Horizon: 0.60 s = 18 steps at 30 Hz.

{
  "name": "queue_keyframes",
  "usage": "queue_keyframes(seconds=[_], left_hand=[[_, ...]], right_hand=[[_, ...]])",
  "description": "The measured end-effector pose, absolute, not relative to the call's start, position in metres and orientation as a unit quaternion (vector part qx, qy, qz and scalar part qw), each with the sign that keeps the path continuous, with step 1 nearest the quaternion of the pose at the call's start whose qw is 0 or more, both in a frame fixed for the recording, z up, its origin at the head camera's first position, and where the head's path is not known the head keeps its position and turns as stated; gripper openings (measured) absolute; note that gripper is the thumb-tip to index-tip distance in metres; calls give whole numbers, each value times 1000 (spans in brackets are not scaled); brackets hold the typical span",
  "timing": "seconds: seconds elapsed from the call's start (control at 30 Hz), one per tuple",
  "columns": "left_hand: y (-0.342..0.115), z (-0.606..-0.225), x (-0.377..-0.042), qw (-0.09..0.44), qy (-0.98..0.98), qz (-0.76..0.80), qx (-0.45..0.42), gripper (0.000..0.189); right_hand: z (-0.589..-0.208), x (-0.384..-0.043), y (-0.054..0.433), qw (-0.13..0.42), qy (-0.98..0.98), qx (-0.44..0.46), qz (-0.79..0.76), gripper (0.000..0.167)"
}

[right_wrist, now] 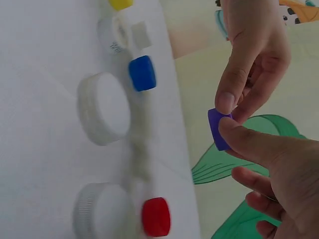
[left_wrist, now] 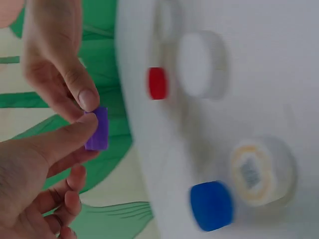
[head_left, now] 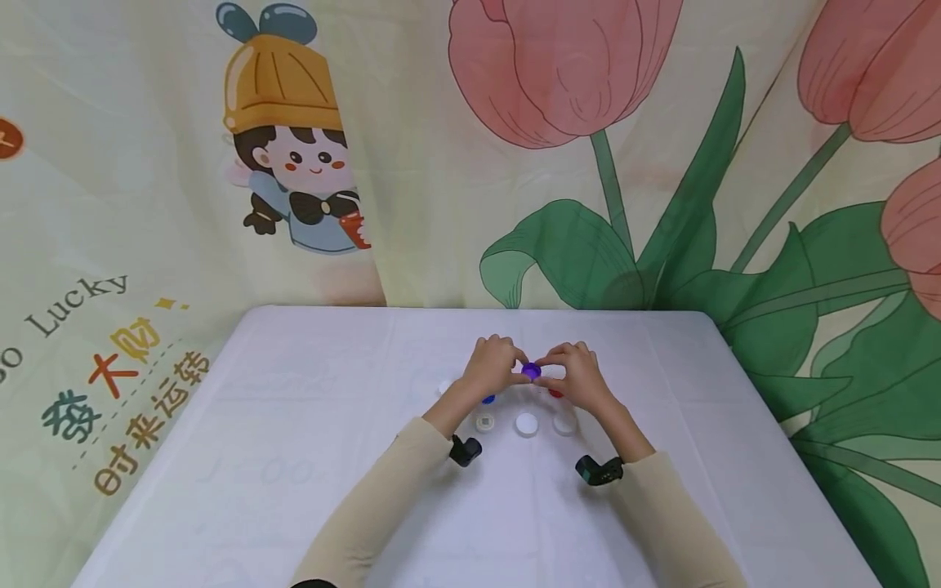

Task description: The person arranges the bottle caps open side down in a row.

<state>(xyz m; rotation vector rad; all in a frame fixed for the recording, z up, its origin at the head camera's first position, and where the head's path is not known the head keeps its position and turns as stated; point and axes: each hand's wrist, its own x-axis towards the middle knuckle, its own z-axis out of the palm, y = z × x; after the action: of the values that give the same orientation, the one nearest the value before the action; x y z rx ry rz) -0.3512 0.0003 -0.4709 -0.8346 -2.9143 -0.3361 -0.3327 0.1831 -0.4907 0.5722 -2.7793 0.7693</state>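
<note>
Both hands meet above the far middle of the white table and pinch one small purple bottle cap between them. In the head view my left hand is on its left side and my right hand on its right. The left wrist view shows the left thumb and a finger on the purple cap, with the right hand gripping its other end. Below the hands, a blue cap and a red cap rest on the table, apart from the fingers.
Two wide white lids stand in a row with a round white piece bearing a central mark. A yellow thing shows at the right wrist view's top edge. A patterned cloth hangs behind the table.
</note>
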Motion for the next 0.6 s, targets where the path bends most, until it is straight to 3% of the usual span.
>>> queue_keyframes(seconds=[0.3, 0.6], left_hand=[[-25, -416, -315, 144, -898, -261, -323, 32], [-41, -396, -268, 215, -832, -336, -386, 32]], right_hand=[[-437, -304, 185, 197, -878, 273, 341, 31], [-408, -256, 179, 246, -834, 341, 357, 34]])
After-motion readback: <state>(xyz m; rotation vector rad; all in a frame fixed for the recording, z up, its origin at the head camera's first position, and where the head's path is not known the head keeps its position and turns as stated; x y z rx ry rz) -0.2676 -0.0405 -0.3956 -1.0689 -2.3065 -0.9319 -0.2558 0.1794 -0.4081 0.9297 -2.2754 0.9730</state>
